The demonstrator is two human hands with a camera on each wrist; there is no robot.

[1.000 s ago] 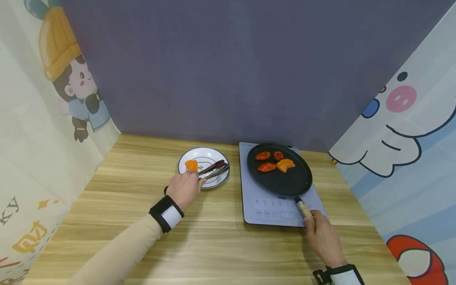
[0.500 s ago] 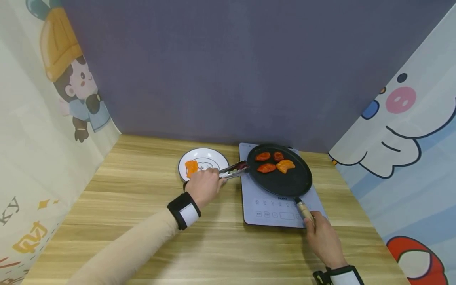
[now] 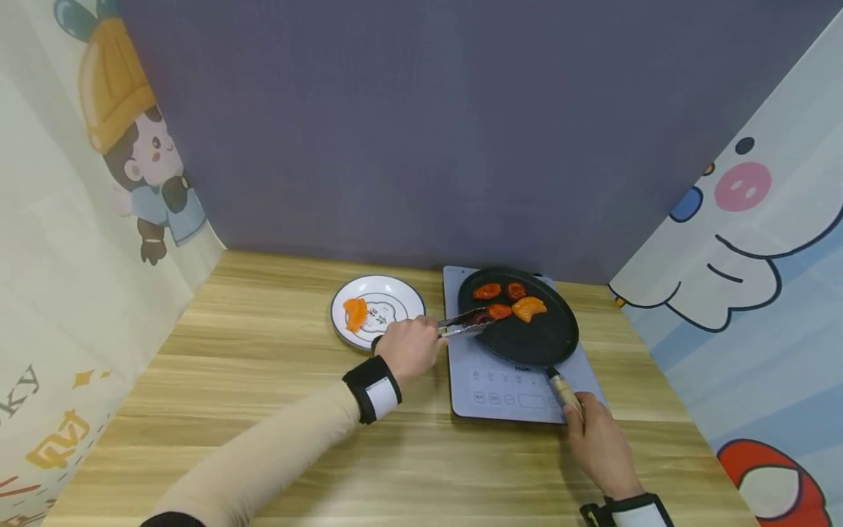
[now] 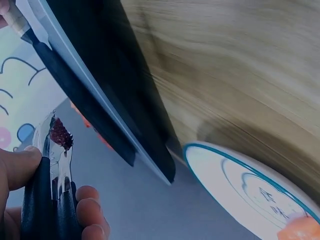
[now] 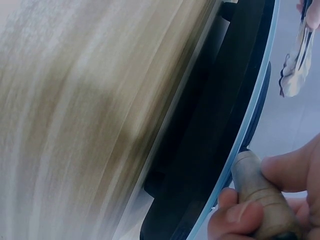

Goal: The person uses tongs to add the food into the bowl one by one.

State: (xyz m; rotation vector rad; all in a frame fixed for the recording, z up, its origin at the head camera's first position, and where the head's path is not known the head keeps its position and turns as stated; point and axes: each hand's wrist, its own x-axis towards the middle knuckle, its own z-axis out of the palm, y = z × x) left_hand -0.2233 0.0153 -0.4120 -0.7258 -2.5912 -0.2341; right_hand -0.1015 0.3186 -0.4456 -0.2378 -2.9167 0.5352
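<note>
My left hand (image 3: 410, 350) grips a pair of metal tongs (image 3: 454, 331) with black handles. Between the tongs' tips is a dark red, rough-surfaced piece of food (image 4: 61, 134), held over the left part of the black frying pan (image 3: 527, 340). Several red and orange food pieces, among them an orange one (image 3: 529, 308), lie in the pan; the tongs partly cover one of them. My right hand (image 3: 599, 443) holds the pan's light wooden handle (image 5: 262, 192). Left of the pan stands a white plate (image 3: 402, 301) with a blue rim, bearing orange food (image 3: 356, 313).
Beneath the pan is a flat grey induction cooker (image 3: 487, 399) with touch markings at its front. Everything stands on a wood-grain table (image 3: 263, 351). A dark grey panel (image 3: 369, 146) rises behind, and printed cartoon sheets flank both sides.
My left hand has carried the tongs and the dark red piece from the plate rightward to over the pan. The right hand stays on the handle.
</note>
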